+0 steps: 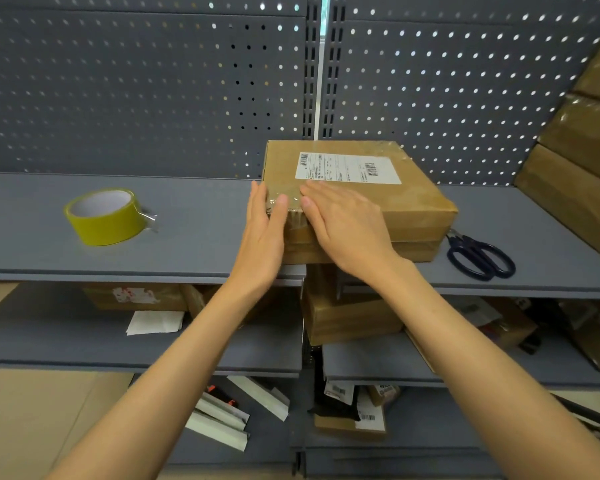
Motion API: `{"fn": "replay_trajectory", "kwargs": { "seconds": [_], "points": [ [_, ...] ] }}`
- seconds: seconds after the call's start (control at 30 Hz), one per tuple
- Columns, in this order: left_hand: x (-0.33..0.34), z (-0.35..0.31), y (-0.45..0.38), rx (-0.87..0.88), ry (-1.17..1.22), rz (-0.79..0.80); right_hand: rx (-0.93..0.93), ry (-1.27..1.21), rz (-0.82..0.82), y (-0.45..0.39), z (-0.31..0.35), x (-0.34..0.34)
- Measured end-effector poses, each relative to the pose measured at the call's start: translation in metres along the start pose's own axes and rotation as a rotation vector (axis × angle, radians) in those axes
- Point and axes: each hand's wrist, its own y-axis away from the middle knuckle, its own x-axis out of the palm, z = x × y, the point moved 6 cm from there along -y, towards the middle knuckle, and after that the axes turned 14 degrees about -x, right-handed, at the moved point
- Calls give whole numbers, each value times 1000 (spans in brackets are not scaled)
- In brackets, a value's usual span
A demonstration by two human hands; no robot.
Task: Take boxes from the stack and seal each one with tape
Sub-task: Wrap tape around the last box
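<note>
Clear tape [284,202] was being smoothed onto the box [357,199] corner by the left hand [262,233] and right hand [347,226], fingers flat, gripping nothing; the next box from the stack [579,161] likely followed.

The scene is evenly and brightly lit from above. Soft shadows are cast under the shelf [118,271]. Glare is seen on the tape [284,202]. Edges are bent by wide-angle distortion.

White barcoded label [347,167] on box [413,199], print illegible.
</note>
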Motion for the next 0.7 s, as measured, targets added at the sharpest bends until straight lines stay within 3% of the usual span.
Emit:
{"fn": "replay_trajectory", "kwargs": {
  "seconds": [0.13, 0.23, 0.37, 0.47, 0.57, 0.7],
  "points": [
    [-14, -11, 1, 78, -19, -21, -24, -73, 49, -1, -1, -7],
    [-17, -21, -1, 266, -187, -97, -41, -122, 40, -2, 0, -9],
    [-4, -22, -12, 511, -499, -84, -133, 83, 108, 1, 2, 4],
    [-5, -25, -14, 788, -691, -256, -138, 128, 20, 2, 0, 3],
    [-6, -24, -18, 960, -705, -433, -167, 138, 8, 1, 0, 6],
    [-4, -21, -18, 1008, -695, -450, -186, 134, 41, 2, 1, 3]
  ]
}}
